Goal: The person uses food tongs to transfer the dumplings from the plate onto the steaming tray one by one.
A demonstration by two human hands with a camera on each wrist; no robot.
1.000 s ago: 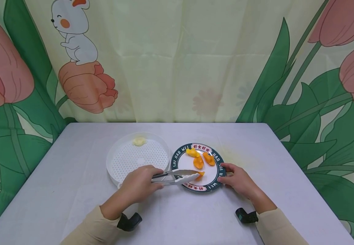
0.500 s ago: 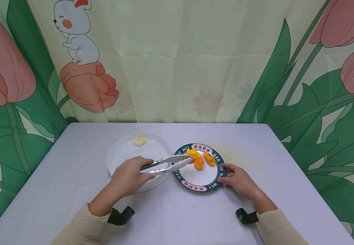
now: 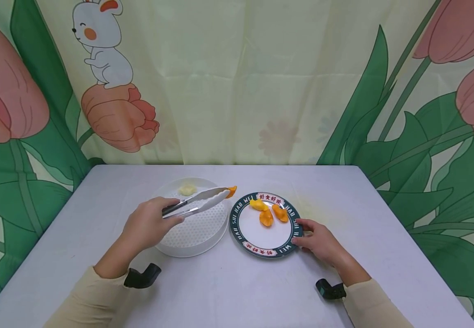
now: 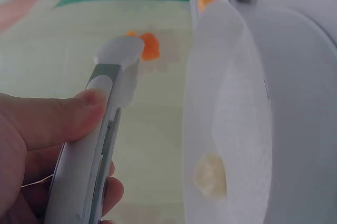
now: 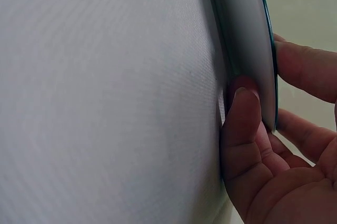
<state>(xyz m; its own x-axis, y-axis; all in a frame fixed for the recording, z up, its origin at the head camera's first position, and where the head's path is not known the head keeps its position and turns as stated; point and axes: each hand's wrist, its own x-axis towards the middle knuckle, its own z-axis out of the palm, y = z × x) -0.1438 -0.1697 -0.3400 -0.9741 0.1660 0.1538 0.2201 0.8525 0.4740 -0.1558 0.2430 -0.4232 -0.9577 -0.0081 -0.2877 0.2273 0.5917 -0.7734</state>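
My left hand [image 3: 146,223] grips a pair of tongs [image 3: 200,200] over a white perforated steamer tray [image 3: 196,232]. The white tips pinch an orange dumpling [image 3: 231,192], held up above the tray's right rim. Inside the tray, towards the back, lies one pale dumpling [image 3: 187,189]. To its right is a round plate [image 3: 267,237] with a dark green lettered rim. It bears a yellow dumpling [image 3: 258,204] and two orange ones [image 3: 266,217]. My right hand [image 3: 316,239] holds the plate's right rim; the right wrist view shows fingers on both sides of that edge.
Tray and plate stand side by side on a table with a white cloth [image 3: 269,291]. Behind the table's far edge hangs a curtain [image 3: 237,91] printed with tulips and a rabbit. A black wrist mount [image 3: 142,276] sticks out from the left sleeve.
The tongs have lifted the orange dumpling from the front of the plate and carried it up and left over the tray's edge. The right hand has stayed on the plate rim.
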